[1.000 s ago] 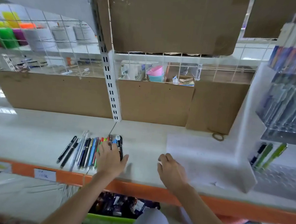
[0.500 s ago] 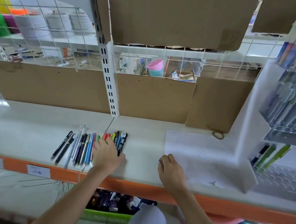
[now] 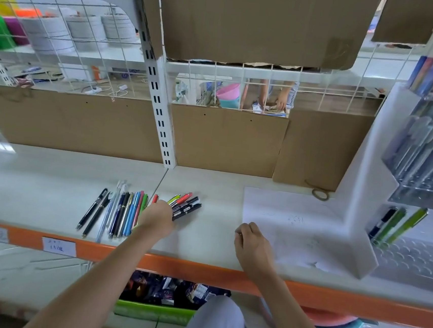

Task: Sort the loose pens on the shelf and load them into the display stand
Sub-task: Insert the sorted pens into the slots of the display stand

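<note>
A row of loose pens (image 3: 115, 212) lies side by side on the white shelf (image 3: 50, 174), left of centre. My left hand (image 3: 156, 219) is closed over the near ends of a bunch of dark, red and green pens (image 3: 186, 204), whose far ends fan out up and to the right. My right hand (image 3: 252, 242) rests on the shelf as a loose fist, with nothing seen in it. The white display stand (image 3: 359, 204) stands at the right; its lower tier holds three pens (image 3: 396, 223), one dark and two green.
A sheet of paper (image 3: 284, 218) lies under the stand's left side, with a rubber band (image 3: 321, 193) behind it. Cardboard panels (image 3: 225, 141) and a white slotted upright (image 3: 159, 110) close off the back. The shelf's orange front edge (image 3: 200, 269) runs below; a green bin (image 3: 153, 311) sits underneath.
The bunch of pens under my left hand has swung so its tips point right, apart from the row. My left hand has closed over it. My right hand has hardly moved.
</note>
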`<state>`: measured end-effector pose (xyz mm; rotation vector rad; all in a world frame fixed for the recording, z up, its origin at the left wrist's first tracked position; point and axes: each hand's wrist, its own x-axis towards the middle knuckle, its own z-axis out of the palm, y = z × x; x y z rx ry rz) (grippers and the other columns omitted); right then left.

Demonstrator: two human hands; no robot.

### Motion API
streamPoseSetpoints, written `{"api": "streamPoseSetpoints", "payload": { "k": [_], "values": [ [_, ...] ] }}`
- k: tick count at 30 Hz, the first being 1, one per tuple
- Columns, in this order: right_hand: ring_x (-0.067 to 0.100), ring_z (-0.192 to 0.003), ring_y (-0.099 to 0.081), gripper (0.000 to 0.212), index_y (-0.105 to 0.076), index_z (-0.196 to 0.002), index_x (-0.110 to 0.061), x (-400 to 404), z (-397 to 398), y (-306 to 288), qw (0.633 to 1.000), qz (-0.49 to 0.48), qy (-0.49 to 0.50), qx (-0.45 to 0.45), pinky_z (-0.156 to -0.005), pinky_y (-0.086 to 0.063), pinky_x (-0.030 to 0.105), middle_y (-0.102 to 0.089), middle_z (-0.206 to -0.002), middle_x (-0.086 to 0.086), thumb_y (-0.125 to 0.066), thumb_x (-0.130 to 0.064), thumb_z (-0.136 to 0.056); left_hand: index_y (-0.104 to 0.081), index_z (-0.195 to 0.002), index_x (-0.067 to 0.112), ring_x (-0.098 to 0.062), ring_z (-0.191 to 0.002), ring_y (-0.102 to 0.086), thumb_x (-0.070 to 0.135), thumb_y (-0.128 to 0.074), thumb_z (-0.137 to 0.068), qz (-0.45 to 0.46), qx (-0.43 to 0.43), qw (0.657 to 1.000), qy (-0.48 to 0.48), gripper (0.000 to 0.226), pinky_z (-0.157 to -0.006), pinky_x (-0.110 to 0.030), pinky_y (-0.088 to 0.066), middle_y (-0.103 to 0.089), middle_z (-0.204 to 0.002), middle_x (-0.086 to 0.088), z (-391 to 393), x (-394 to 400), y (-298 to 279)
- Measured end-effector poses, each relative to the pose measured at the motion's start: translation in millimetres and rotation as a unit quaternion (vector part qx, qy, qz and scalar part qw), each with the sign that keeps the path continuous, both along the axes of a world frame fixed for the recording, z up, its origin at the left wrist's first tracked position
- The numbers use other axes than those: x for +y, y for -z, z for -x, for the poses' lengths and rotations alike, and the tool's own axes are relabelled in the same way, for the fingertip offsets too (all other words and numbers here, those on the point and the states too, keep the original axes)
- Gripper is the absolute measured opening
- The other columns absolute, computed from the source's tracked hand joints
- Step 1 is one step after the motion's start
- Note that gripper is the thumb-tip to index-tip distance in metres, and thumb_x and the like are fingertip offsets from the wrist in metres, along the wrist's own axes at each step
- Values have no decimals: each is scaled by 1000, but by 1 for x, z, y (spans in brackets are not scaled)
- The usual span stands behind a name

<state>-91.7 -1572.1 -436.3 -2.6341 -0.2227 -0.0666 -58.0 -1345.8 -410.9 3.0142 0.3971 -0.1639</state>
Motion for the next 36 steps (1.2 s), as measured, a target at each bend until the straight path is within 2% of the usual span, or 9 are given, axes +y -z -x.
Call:
{"api": "streamPoseSetpoints", "payload": {
  "k": [3, 7, 11, 16, 20, 24, 27, 32, 36],
  "values": [
    [25, -82, -56, 25, -56, -108, -6, -1, 1, -1, 1000, -10, -2, 12, -65, -37, 27, -53, -107, 6, -35, -17, -100, -40, -85, 11, -19, -71, -51, 33, -64, -85, 18, -16, 1000, 7, 33, -57, -28, -40, -47, -74, 1, 9, 1, -4],
    [19, -83, -56, 21, -61, -104, -5, -9, 1, -8, 994, -97, -1, 40, -68, -41, 25, -58, -101, 5, -41, -10, -96, -46, -93, 8, -29, -88, -59, 26, -55, -87, 59, -97, 993, 22, 21, -63, -32, -40, -57, -92, -9, 12, -10, -13],
    [16, -74, -59, 18, -62, -101, -4, -26, -3, -30, 983, -171, 20, 64, -64, -44, 24, -60, -85, 4, -45, -5, -93, -44, -82, 9, -31, -75, -56, 22, -53, -86, 213, -103, 970, 52, 16, -57, -31, -35, -52, -71, -5, 3, -41, -27],
    [2, -55, -59, 17, -64, -95, -5, -63, 3, -64, 960, -268, 66, 55, -51, -46, 15, -61, -79, 3, -47, -5, -93, -46, -78, 12, -14, -51, -48, 14, -57, -83, 536, -87, 834, 98, 13, -60, -27, -41, -47, -60, -3, 3, -116, -37],
    [1, -54, -58, 16, -64, -98, -7, -107, 14, -78, 955, -270, 118, 16, -51, -44, 13, -61, -79, 3, -48, -6, -95, -48, -84, 16, -5, -54, -50, 8, -54, -91, 605, -143, 773, 129, 12, -55, -13, -41, -50, -65, -1, 9, -185, -39],
    [-6, -51, -58, 16, -64, -94, -13, -152, 30, -74, 958, -225, 181, 0, -53, -46, 17, -63, -75, 0, -49, -8, -95, -51, -93, 19, -2, -54, -44, 13, -57, -91, 644, -160, 732, 151, 9, -56, -15, -38, -47, -65, 4, 11, -242, -35],
    [-3, -49, -56, 19, -62, -92, -13, -176, 42, -72, 949, -225, 219, 8, -49, -43, 15, -62, -75, 4, -47, -3, -94, -55, -97, 17, -2, -52, -40, 13, -58, -92, 655, -143, 726, 156, 7, -56, -20, -35, -43, -61, 8, 17, -268, -17],
    [11, -55, -58, 21, -65, -96, -10, -194, 47, -64, 942, -231, 242, 21, -45, -42, 13, -62, -77, 6, -46, 0, -94, -53, -101, 13, -1, -42, -43, 9, -53, -93, 618, -95, 763, 165, 8, -38, -12, -35, -43, -61, 2, 22, -281, 6],
    [-1, -47, -56, 20, -66, -96, -11, -193, 41, -65, 950, -210, 231, 9, -46, -43, 12, -64, -74, 5, -48, -1, -93, -56, -113, 22, -7, -65, -54, 13, -52, -93, 616, -44, 770, 158, 22, -43, -15, -44, -58, -80, -1, 13, -279, 12]
  ]
}}
